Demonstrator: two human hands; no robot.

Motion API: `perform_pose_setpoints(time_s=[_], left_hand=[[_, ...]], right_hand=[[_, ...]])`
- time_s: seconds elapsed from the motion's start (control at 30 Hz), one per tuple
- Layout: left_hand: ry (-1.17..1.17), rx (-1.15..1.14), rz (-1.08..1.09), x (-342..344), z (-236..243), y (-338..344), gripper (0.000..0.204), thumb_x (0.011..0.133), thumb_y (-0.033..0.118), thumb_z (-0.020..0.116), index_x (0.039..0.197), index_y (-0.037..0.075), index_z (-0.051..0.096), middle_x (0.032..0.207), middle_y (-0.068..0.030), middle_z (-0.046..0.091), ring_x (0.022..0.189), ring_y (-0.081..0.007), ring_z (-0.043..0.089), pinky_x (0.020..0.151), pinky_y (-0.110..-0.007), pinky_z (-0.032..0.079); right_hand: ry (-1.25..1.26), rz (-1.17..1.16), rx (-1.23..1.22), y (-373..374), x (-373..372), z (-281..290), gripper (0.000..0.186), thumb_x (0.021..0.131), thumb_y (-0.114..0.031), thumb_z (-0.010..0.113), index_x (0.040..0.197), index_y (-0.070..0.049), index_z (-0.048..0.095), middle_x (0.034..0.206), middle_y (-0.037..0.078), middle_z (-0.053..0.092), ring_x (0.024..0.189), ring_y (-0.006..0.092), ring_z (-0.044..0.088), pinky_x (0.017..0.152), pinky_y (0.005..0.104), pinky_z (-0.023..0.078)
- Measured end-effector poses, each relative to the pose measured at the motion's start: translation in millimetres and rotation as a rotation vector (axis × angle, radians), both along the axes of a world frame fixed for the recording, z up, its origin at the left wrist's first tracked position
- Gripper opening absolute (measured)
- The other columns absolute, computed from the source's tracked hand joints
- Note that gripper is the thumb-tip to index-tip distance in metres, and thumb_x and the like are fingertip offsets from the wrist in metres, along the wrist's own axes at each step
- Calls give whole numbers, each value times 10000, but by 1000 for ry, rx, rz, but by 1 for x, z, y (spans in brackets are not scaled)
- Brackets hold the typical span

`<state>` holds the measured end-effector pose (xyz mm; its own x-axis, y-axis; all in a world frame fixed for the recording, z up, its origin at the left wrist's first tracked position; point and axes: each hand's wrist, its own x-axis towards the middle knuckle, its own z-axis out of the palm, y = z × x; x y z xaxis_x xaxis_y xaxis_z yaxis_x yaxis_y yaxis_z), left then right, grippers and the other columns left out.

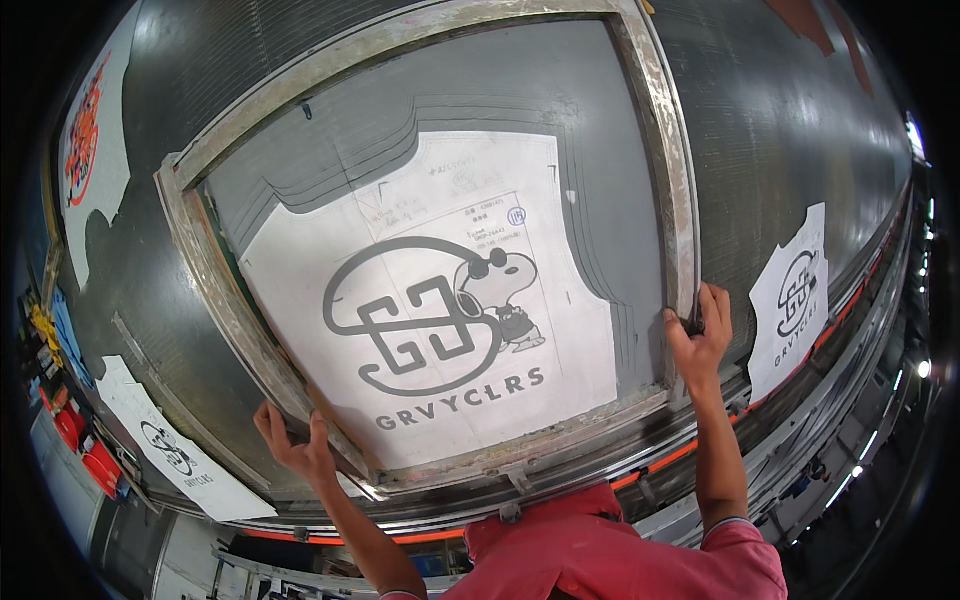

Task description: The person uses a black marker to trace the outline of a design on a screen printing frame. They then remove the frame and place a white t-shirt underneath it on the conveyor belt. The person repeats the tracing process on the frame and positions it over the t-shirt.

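Note:
A large screen-printing frame (684, 190) with worn, paint-stained bars lies in front of me on a long dark table. Through its grey mesh (620, 120) shows a white garment-shaped sheet (570, 350) with a dark looped emblem, a cartoon dog, lettering and fine pattern lines. My left hand (297, 447) grips the frame's left bar near its lower corner, thumb on the inner side. On the right bar, also toward the near end, my right hand (702, 340) is closed, with its thumb inward and its fingers outside. Parts of both grips are hidden.
White printed pieces lie on the table at left (165, 445) and right (790, 300). Another, with an orange print (100, 150), is at far left. A metal rail with an orange strip (668, 458) follows the near edge. Red bins (98, 468) stand beyond the left end.

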<state>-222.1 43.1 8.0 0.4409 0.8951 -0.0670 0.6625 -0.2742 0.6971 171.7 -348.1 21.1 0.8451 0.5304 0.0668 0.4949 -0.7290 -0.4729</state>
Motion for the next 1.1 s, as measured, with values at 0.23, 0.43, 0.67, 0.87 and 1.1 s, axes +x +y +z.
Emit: perform_pose_setpoints(time_s=[0.23,0.43,0.67,0.87,1.1], left_hand=[[-15,18,1,-3,-4,-1,617,740,35,745,1327,-91,602,1288,-157,535,1163,-308,554,977,-401,472],[72,36,-18,1,6,1,584,757,78,769,1298,-85,621,1254,-133,549,1121,-275,562,949,-368,468],[50,15,29,10,8,1,599,760,227,847,1239,-75,650,1195,-116,544,1064,-256,556,899,-360,460],[43,2,42,11,8,-1,613,742,238,844,1235,-72,653,1176,-107,515,1046,-244,540,878,-356,457],[21,-4,11,9,8,0,563,753,153,780,1246,-78,636,1213,-100,509,1076,-230,551,894,-309,457]], right_hand=[[33,-18,-27,0,-1,3,561,715,-21,764,1251,68,625,1113,192,597,938,318,624,806,388,524],[32,-7,-43,-1,-2,3,557,724,-11,760,1257,69,618,1142,199,603,991,344,630,851,408,522],[44,-27,-68,-9,-4,2,542,761,-17,760,1274,64,605,1187,208,601,1041,382,624,904,433,505],[49,6,-67,-10,-1,-2,497,844,-14,729,1311,75,584,1204,181,591,1056,314,619,899,367,498],[36,33,-59,-8,-2,-1,492,846,-12,719,1312,74,583,1220,198,591,1069,358,610,923,409,488]])
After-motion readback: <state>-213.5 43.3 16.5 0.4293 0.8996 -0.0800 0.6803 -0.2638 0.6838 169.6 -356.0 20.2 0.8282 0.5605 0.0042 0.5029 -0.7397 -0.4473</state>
